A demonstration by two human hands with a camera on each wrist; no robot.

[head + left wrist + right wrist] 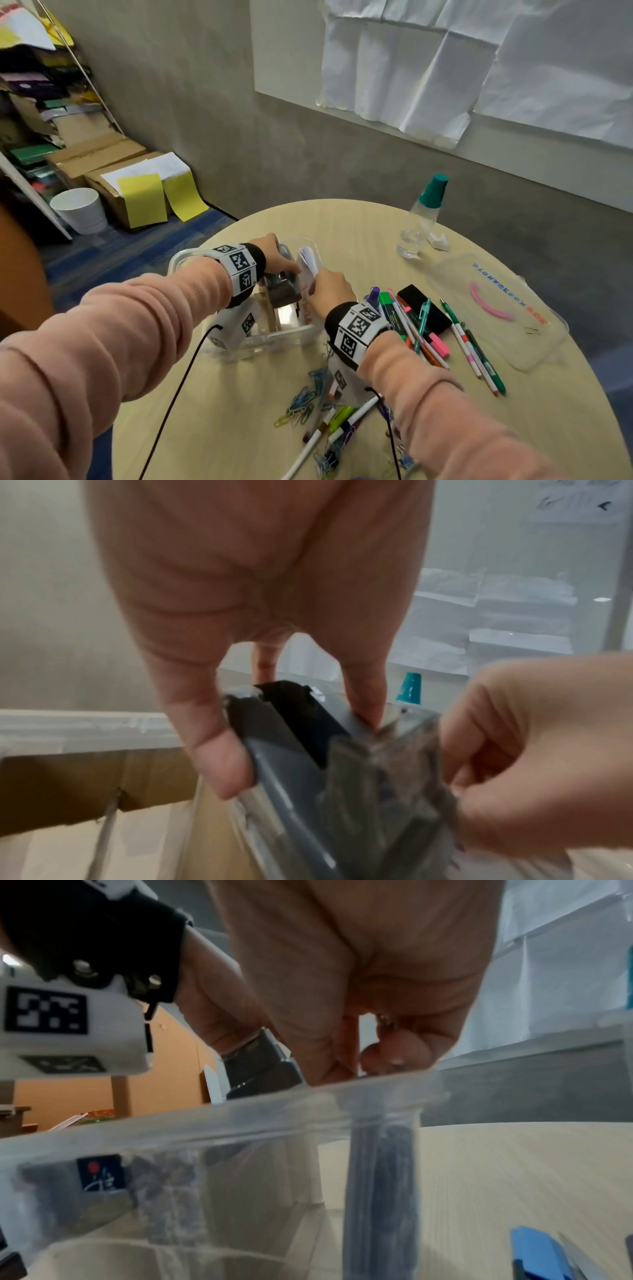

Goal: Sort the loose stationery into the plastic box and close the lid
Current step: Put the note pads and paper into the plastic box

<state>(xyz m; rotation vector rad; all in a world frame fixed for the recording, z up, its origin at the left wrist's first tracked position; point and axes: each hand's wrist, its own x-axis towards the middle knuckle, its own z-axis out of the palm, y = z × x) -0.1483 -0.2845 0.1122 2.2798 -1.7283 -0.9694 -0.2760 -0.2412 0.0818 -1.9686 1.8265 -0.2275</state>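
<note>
A clear plastic box (185, 255) stands open on the round table. My left hand (274, 257) reaches into it and grips a grey stapler (282, 291); the left wrist view shows thumb and fingers of this hand (298, 739) clamped on the stapler's (291, 804) sides. My right hand (330, 291) is curled at the box's right wall and pinches a stack of white paper notes (308, 262) standing inside. In the right wrist view its fingers (394, 1058) dip behind the box rim (205, 1123). The clear lid (496, 308) lies flat at the right.
Several pens and highlighters (411, 325) and a black eraser (424, 308) lie right of the box. Coloured paper clips (301, 401) and markers (339, 421) lie near the front edge. A spray bottle (423, 219) stands at the table's far side.
</note>
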